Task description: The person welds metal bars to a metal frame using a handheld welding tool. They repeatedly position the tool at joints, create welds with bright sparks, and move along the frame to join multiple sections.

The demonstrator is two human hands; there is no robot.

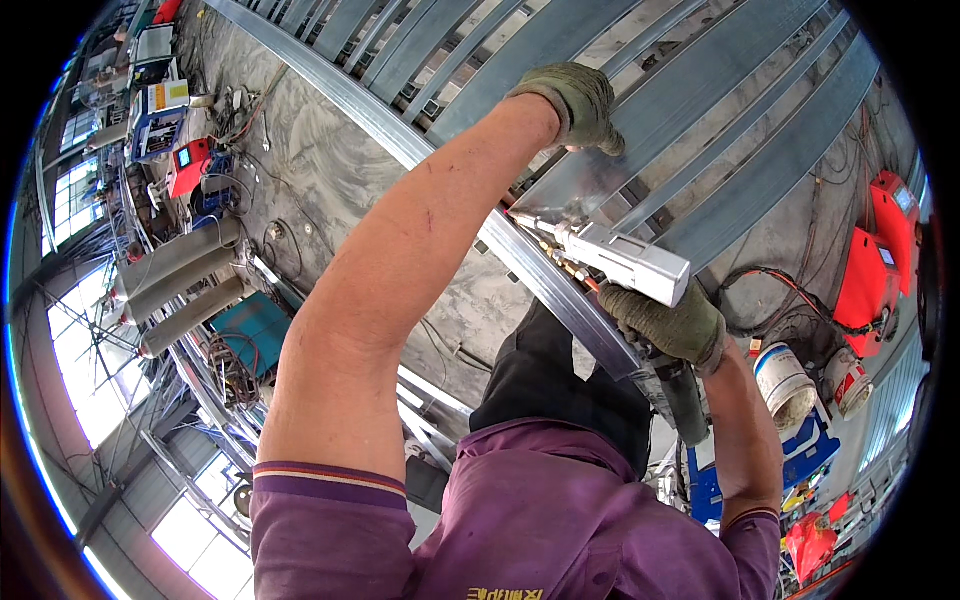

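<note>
My right hand (668, 322), in a green work glove, is wrapped round the grip of a welding gun (628, 262) with a silver box-shaped body. The gun's narrow nozzle points up-left, its tip at the corner where a flat metal slat (700, 95) meets the long metal rail (390, 135). Farther up, my left hand (572, 103), gloved the same way, is curled just above that slat. Its fingers point down to the right, and anything inside them is hidden. A thick dark hose (683, 405) hangs below the gun.
Parallel slats and narrow bars fill the far side of the rail. Red machines (872, 285) stand at right, with looped cables (765, 285) and a white bucket (785, 385) nearby. At left are a red unit (190, 165), a teal box (252, 333) and grey cylinders (185, 262).
</note>
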